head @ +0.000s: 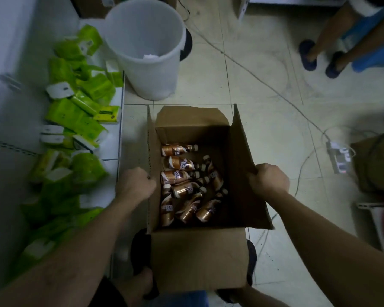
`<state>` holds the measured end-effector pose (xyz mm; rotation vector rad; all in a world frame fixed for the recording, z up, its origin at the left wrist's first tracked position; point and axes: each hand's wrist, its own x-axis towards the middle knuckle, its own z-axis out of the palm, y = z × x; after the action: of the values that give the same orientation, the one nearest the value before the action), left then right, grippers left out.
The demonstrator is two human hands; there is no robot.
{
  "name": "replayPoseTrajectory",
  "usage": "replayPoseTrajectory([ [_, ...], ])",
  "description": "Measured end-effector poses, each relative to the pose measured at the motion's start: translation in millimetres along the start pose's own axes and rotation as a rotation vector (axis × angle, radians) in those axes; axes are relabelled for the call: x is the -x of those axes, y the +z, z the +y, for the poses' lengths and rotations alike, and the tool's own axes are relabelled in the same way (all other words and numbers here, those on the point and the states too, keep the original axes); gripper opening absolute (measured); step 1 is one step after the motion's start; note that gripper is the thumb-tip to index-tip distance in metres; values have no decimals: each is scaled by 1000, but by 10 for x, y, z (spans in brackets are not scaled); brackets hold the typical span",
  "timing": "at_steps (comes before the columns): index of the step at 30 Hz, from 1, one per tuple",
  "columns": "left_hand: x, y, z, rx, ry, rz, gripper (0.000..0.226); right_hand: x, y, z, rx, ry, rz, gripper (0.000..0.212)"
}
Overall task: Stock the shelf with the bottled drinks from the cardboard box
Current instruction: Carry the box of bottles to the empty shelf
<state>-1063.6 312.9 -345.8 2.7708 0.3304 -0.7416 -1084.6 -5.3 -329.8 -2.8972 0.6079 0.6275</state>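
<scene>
Copper-brown coffee bottles lie loose on their sides in the bottom of the open cardboard box, piled toward its left half, some crossing one another. None has reached the shelf, so the stocking looks barely started.

The left hand is curled tight on the edge of the left flap. The right hand is clenched on the upper edge of the right flap. I cannot tell whether the box sits on the floor or is partly carried.

If the box is lifted or dragged by these flaps alone, the thin card could fold or tear at the crease, and the lopsided load could tip it to the left. Any tilt would probably send the unpacked bottles rolling and knocking together.

Just left of the box, the low white shelf is crowded with green tissue packs. Bottles set among them may stand unsteadily or push packs off the edge.

A white bucket stands just beyond the box. Cables cross the tiled floor to a power strip on the right, so sliding the box or stepping that way could snag one.
</scene>
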Motion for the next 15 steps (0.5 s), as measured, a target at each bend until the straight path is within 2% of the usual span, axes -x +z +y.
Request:
replayPoseTrajectory([
  [8, -472, 1086, 68, -26, 105, 133, 32, -247, 1285, 516, -176, -21, 229, 23],
  [13, -517, 1431, 23, -77, 155, 161, 36, -188, 1768, 828, -232, -9, 303, 19],
  [15, -491, 1592, -37, -74, 173, 183, 36, -87, 1957, 940, -255, 5, 275, 21],
])
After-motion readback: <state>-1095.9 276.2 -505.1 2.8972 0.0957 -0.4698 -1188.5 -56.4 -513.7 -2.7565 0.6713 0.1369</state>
